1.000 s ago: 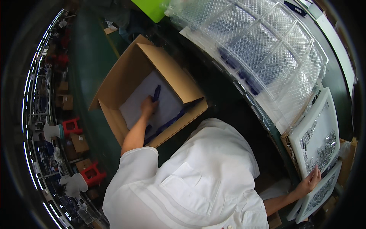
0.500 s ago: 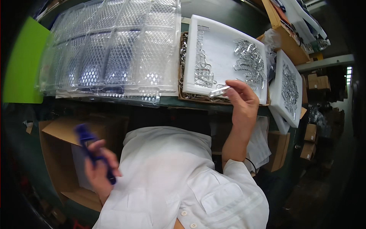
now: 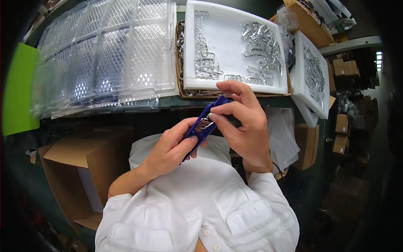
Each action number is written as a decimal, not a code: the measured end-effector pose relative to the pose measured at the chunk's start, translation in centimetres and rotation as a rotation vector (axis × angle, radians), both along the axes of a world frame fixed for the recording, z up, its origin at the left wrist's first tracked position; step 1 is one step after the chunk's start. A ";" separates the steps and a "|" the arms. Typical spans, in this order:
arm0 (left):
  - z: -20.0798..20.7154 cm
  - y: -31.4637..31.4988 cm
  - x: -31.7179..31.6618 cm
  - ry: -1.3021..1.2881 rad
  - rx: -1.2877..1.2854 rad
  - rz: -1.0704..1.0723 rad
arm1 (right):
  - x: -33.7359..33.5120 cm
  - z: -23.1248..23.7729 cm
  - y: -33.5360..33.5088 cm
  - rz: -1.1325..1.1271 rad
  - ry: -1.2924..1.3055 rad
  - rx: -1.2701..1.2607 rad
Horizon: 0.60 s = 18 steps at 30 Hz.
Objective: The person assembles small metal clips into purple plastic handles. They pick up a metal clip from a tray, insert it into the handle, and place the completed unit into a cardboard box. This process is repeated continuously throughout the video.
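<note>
Cardboard box (image 3: 69,152) is sitting open, clear ridged tray (image 3: 111,59) is lying beyond, left hand (image 3: 170,145) is grasping a blue clamp (image 3: 205,132) slanting before the shirt (image 3: 197,180), right hand (image 3: 247,119) is pinching a silvery piece (image 3: 205,124) at the clamp, white tray (image 3: 224,46) is bearing wire clips (image 3: 262,46)

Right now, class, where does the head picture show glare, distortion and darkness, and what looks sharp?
Head view: bright glints dot the clear textured plastic trays; head view: the left edge of the open brown cardboard box bows; head view: the lower right corner is nearly black; head view: left hand, right hand and dark blue plastic clip look fairly sharp.
</note>
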<state>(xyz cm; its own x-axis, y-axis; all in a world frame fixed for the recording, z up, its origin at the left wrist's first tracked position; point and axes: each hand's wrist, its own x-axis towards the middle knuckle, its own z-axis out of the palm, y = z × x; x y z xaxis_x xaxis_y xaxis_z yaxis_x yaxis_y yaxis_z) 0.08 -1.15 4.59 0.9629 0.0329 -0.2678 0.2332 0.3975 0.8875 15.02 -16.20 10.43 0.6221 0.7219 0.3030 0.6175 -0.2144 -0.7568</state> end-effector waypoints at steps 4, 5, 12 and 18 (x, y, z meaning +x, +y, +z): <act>-0.4 0.3 -0.1 0.015 0.003 0.013 | -0.5 -0.9 0.4 -0.015 -0.053 -0.059; -0.4 0.4 -0.1 0.012 0.018 0.016 | -0.6 -0.9 0.6 -0.012 -0.074 -0.074; -1.2 0.5 0.0 -0.049 0.173 0.057 | -0.2 -2.1 1.5 0.066 -0.174 -0.106; -2.3 0.5 0.6 -0.006 0.267 0.111 | 0.1 -4.1 1.6 0.054 -0.225 -0.121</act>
<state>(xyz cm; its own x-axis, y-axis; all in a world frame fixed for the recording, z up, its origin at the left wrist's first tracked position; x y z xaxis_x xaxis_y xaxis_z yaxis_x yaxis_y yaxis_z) 0.67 -0.67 2.29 0.9510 0.2067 -0.2299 0.1960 0.1719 0.9654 15.13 -14.62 6.31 0.5083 0.7919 0.3384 0.7803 -0.2572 -0.5700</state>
